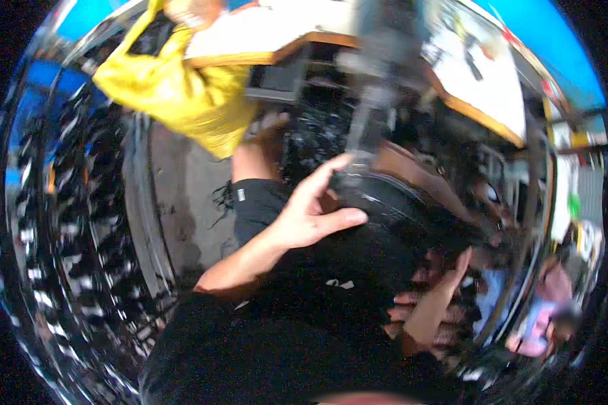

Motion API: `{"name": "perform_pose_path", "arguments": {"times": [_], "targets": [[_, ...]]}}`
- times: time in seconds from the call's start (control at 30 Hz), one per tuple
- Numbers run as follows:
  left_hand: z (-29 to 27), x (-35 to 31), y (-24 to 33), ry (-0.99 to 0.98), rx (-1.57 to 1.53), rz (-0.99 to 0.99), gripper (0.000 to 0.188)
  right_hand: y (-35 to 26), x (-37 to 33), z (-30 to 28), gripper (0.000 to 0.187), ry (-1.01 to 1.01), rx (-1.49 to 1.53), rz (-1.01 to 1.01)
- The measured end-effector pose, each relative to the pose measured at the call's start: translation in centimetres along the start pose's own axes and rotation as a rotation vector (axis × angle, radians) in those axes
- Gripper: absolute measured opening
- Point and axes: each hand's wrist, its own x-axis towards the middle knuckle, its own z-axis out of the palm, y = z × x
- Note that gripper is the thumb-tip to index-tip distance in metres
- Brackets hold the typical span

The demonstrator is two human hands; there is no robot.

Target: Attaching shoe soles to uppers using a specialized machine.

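Above my lap, my left hand point(314, 212) curls its thumb and fingers around a dark glossy piece point(358, 185) whose kind I cannot make out. This piece is right below the blurred grey post point(371, 121) of a machine, and I cannot tell whether they touch. Lower and to the right, my right hand point(454, 265) is down beside my right thigh, close to several brownish pieces point(402, 307). Its fingers are smeared and partly in shadow, so whether it grips anything does not show.
A yellow bag point(175, 94) hangs at the front left by a white wood-edged table point(233, 37). Another white tabletop point(479, 74) carries small tools at the right. Racks of black items point(74, 223) line the left. Another person point(550, 310) is at the far right.
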Motion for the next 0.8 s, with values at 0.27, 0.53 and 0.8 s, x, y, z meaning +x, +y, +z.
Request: {"name": "perform_pose_path", "arguments": {"times": [0.27,0.53,0.8], "targets": [[1.8,1.8,0.9,-0.061,-0.111,0.108,0.084,-5.3,0.0,-3.2,0.058,0.117,-0.008,0.02],[0.1,0.5,-0.9,-0.049,-0.25,0.235,0.081,-12.4,3.4,2.0,0.047,0.062,-0.016,-0.213],[-1.3,-0.7,-2.4,0.189,-0.563,0.079,0.096,-19.6,4.3,6.0,0.058,0.014,-0.503,-0.561]]}}
